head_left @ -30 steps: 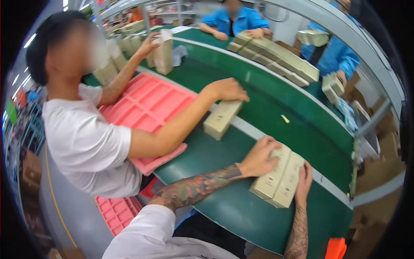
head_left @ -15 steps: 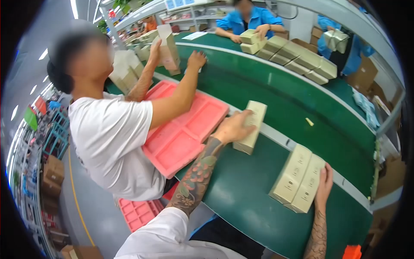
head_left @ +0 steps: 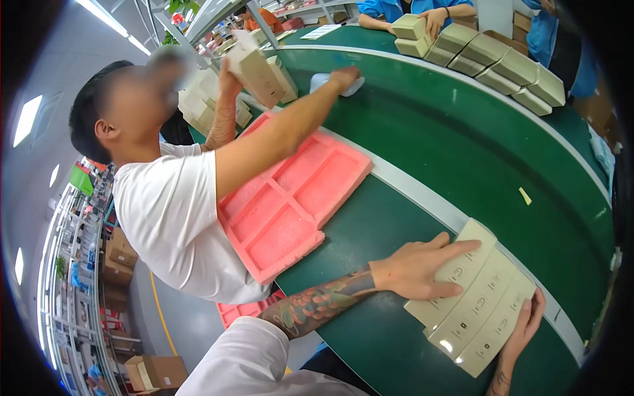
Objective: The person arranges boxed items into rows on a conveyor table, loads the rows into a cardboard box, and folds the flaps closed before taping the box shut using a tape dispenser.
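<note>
Rm over belt (head_left: pixel 436 132), tray (head_left: pixel 274 241) blocks L

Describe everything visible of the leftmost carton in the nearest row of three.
The leftmost cream carton looks like cardboard, long and narrow, with small dark printing on top. It lies on the green table, its far end at the grey rail, its long side against the middle carton. The left grip rests over it, hiding part of its top.

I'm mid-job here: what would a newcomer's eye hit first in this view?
Probably the bright pink compartmented tray, left of centre, by the white-shirted co-worker. Next, the tattooed left forearm, lower centre; the left hand lies on the leftmost of three cream boxes at lower right, the right hand against the rightmost.
</note>
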Demonstrator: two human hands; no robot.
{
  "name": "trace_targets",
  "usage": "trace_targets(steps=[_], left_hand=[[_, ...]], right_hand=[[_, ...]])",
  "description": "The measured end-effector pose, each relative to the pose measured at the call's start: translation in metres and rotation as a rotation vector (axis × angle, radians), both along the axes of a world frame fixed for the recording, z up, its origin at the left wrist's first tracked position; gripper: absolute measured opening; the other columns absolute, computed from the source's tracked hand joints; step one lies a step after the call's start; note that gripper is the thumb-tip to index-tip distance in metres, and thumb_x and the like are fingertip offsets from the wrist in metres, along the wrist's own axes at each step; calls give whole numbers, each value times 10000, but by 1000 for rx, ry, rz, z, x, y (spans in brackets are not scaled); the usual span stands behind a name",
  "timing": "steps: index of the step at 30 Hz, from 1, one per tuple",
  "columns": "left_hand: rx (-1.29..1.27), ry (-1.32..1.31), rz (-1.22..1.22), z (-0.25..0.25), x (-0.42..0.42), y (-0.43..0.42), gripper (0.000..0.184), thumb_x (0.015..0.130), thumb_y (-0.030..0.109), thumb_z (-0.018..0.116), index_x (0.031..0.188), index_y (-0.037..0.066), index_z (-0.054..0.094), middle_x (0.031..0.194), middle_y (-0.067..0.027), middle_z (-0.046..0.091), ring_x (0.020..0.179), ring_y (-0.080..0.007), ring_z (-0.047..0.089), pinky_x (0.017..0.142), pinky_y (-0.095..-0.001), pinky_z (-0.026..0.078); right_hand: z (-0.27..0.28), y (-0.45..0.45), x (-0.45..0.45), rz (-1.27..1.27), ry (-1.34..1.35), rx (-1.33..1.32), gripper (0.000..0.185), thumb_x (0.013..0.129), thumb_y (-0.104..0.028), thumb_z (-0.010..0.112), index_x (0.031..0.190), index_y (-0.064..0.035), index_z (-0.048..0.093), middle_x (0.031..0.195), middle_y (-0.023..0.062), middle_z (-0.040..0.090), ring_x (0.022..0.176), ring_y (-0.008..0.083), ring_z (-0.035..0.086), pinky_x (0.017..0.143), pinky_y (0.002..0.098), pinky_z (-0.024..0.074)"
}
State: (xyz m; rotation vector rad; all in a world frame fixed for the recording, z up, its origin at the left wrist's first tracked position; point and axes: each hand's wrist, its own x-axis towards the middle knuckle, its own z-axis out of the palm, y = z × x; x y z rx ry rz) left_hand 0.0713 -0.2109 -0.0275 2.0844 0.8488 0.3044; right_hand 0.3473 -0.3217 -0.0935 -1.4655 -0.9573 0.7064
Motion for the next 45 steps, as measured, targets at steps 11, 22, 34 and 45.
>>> trace_targets(steps=[11,22,34,45], left_hand=[[-178,28,-134,10,-12,7,836,827,320,690,1491,115,226,1068,-127,419,832,-303,563,717,-406,460],[-51,-90,-19,-9,-6,10,817,726,346,746,1425,182,355,1018,-108,499,859,-302,579,716,-393,458],[33,-154,31,-17,-2,8,715,761,358,711,1384,208,394,973,-97,537,829,-298,602,699,-395,468],[42,-155,30,-18,-2,8,708,773,366,704,1386,203,391,973,-97,538,795,-297,604,677,-390,468]], right_hand=[[7,-10,13,78,-151,-124,494,990,-299,488,1346,30,391,1288,229,492,1131,305,508,960,396,413],[11,-10,9,59,-188,-204,485,1000,-284,468,1351,40,388,1326,271,476,1157,356,512,923,437,454],[18,-8,5,11,-170,-235,492,998,-307,476,1341,40,415,1306,264,500,1152,361,518,949,426,440],[17,-6,4,10,-198,-188,475,1000,-296,473,1319,54,438,1288,258,512,1139,348,525,946,422,443]])
